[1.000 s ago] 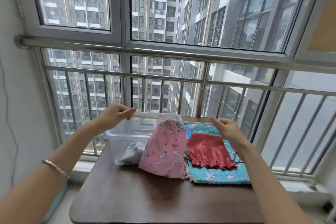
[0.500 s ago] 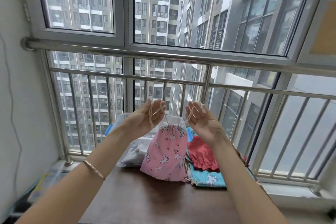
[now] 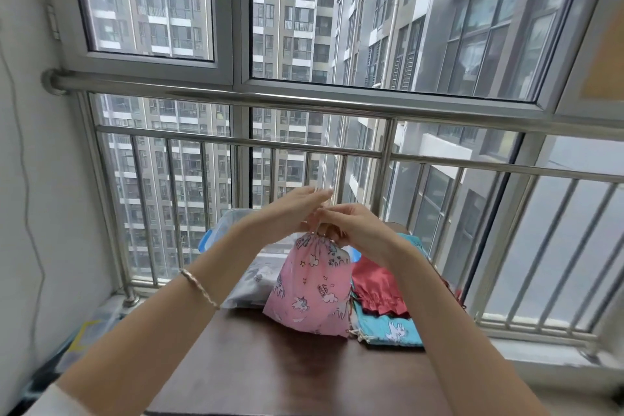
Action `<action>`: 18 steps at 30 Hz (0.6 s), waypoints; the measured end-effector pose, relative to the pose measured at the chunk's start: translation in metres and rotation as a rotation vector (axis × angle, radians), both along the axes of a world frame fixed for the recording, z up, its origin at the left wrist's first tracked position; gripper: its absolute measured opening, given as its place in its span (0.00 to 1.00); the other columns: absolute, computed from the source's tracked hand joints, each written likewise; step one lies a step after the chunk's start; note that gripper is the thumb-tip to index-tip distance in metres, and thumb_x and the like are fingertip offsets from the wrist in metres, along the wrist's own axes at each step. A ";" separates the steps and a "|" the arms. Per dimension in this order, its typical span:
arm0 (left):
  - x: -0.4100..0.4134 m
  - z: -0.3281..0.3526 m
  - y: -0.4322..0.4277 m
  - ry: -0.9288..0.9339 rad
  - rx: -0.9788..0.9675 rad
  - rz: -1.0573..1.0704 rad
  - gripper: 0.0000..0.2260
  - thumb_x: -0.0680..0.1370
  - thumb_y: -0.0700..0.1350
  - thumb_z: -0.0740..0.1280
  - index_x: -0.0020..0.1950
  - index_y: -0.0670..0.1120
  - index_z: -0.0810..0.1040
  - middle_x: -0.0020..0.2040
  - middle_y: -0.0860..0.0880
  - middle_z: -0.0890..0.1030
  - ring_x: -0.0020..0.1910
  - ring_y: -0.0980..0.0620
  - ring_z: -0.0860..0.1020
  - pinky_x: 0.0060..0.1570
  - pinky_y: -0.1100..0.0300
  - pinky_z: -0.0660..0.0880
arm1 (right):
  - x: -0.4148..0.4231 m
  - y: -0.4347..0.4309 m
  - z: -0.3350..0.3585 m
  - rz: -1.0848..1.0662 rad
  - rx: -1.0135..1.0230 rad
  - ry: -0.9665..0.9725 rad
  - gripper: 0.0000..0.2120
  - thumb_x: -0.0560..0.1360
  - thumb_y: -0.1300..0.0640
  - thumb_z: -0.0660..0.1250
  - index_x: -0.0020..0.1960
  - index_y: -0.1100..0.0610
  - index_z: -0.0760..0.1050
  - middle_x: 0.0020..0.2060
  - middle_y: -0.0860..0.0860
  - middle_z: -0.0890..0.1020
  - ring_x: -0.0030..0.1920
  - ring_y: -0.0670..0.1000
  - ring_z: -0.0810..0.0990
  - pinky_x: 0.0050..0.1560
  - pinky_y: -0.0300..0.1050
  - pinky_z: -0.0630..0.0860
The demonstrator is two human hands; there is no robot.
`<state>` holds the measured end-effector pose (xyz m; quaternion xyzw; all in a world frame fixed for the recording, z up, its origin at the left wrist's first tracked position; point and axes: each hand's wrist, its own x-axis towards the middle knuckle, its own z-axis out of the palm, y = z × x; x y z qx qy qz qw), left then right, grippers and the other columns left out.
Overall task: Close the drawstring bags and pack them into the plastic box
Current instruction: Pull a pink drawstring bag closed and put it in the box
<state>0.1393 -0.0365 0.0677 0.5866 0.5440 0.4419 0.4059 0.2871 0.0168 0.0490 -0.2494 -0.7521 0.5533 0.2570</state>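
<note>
A pink unicorn drawstring bag [image 3: 310, 290] stands upright on the brown table [image 3: 287, 375], its mouth gathered tight. My right hand [image 3: 351, 230] pinches the cords just above the bag's mouth. My left hand [image 3: 290, 213] is held over the bag top with fingers stretched straight, its fingertips meeting the right hand's; its thumb is hidden. Behind the bag sits the clear plastic box [image 3: 233, 223] with a grey bag [image 3: 253, 284] in it. A red bag [image 3: 378, 290] lies on a blue unicorn bag [image 3: 388, 328] to the right.
The table stands against a steel window railing [image 3: 337, 149]. A white wall with a hanging cable is on the left. Clutter lies on the floor at lower left [image 3: 84, 338].
My hands pulled the cords apart, then came together above the pink bag. The bag's mouth is now cinched, and my right hand has dropped to the cords at its top.
</note>
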 end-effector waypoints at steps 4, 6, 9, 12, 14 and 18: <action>0.011 -0.011 -0.002 0.177 0.035 0.103 0.20 0.81 0.58 0.53 0.48 0.42 0.72 0.42 0.45 0.77 0.40 0.53 0.77 0.38 0.68 0.78 | 0.002 0.000 -0.001 0.017 -0.068 0.078 0.12 0.79 0.57 0.65 0.51 0.67 0.79 0.35 0.53 0.79 0.31 0.46 0.72 0.32 0.37 0.68; 0.009 -0.019 0.002 0.140 0.089 0.159 0.22 0.79 0.60 0.55 0.57 0.41 0.67 0.47 0.46 0.76 0.43 0.56 0.76 0.41 0.66 0.77 | 0.003 -0.001 -0.003 0.004 -0.108 0.112 0.10 0.79 0.57 0.65 0.49 0.64 0.79 0.35 0.52 0.79 0.31 0.46 0.72 0.33 0.36 0.69; 0.004 -0.025 0.006 0.025 0.043 0.227 0.30 0.78 0.61 0.59 0.67 0.37 0.61 0.51 0.48 0.75 0.47 0.57 0.76 0.41 0.65 0.73 | 0.001 -0.003 -0.006 0.006 -0.177 0.168 0.08 0.79 0.58 0.65 0.47 0.62 0.78 0.36 0.52 0.80 0.32 0.46 0.73 0.33 0.36 0.70; -0.005 -0.028 0.005 -0.036 -0.090 0.177 0.35 0.73 0.66 0.61 0.63 0.37 0.68 0.53 0.43 0.78 0.47 0.49 0.77 0.49 0.58 0.76 | -0.001 -0.004 -0.006 0.025 -0.283 0.243 0.06 0.78 0.59 0.66 0.47 0.61 0.79 0.35 0.51 0.80 0.32 0.45 0.74 0.32 0.35 0.70; -0.012 -0.029 0.001 -0.105 -0.140 0.050 0.35 0.71 0.67 0.63 0.61 0.37 0.76 0.49 0.40 0.79 0.45 0.45 0.76 0.51 0.53 0.74 | -0.003 -0.004 -0.008 -0.003 -0.337 0.292 0.06 0.77 0.59 0.66 0.47 0.62 0.79 0.35 0.51 0.79 0.31 0.45 0.74 0.29 0.33 0.71; -0.027 -0.032 -0.003 0.010 -0.130 -0.055 0.25 0.68 0.66 0.71 0.50 0.47 0.84 0.35 0.46 0.72 0.32 0.51 0.67 0.35 0.56 0.67 | -0.005 -0.003 -0.011 -0.093 -0.315 0.291 0.07 0.77 0.61 0.67 0.50 0.65 0.79 0.33 0.53 0.79 0.30 0.46 0.75 0.27 0.34 0.72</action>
